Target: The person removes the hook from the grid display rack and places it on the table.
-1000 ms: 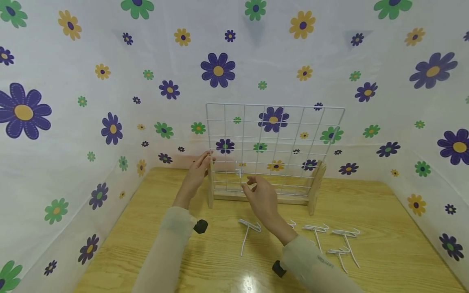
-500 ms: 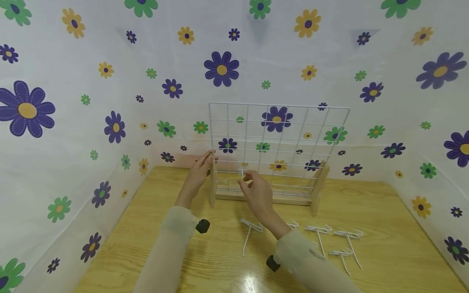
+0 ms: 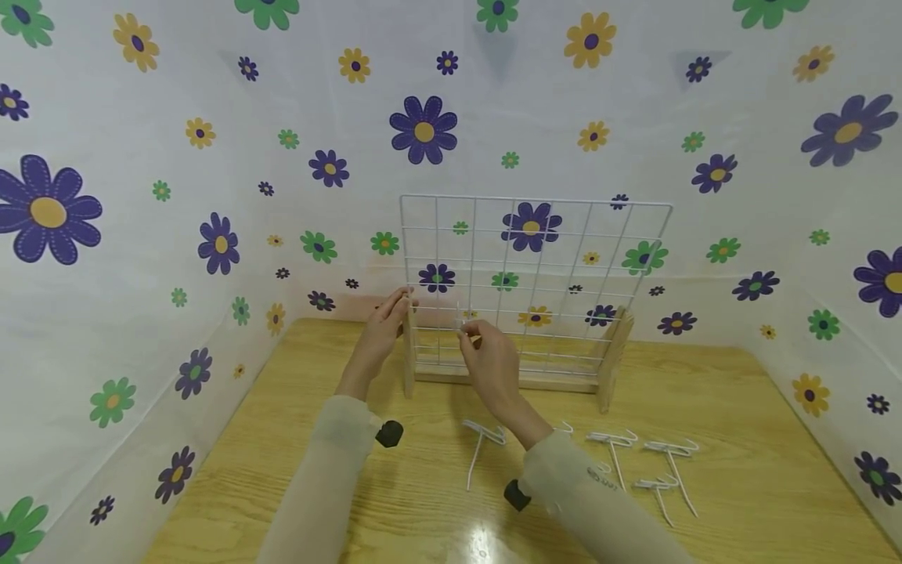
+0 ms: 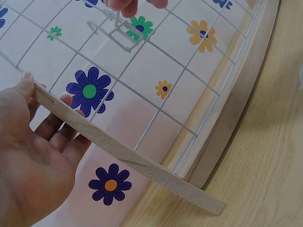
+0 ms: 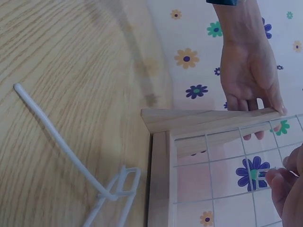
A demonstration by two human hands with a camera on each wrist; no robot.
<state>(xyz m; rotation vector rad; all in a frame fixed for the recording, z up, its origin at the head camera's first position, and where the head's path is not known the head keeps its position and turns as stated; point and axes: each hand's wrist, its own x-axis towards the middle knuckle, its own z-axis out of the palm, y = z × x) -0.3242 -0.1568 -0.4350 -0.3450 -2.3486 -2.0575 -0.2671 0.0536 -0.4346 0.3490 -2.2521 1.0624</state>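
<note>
A white wire grid panel (image 3: 535, 201) stands in a wooden base. My left hand (image 3: 380, 329) holds the wooden side post (image 4: 132, 158) near its upper end, thumb on one side and fingers behind. Between the thumb and fingertips of my right hand (image 3: 491, 368) is the stem of a white wire display hook (image 4: 127, 48). The hook's rectangular back overlaps the lower left part of the grid. In the right wrist view, part of that hook is hidden by the fingers.
Another white display hook (image 3: 484, 432) lies on the wooden table (image 3: 247, 470) in front of the rack. Several more hooks (image 3: 669, 450) lie to the right, one partly behind the right forearm. Flower-printed sheeting (image 3: 338, 117) surrounds the table at the back and sides.
My right hand has moved slightly up and to the left along the grid with the hook, and its fingers have come closer together. My left hand keeps its hold on the post.
</note>
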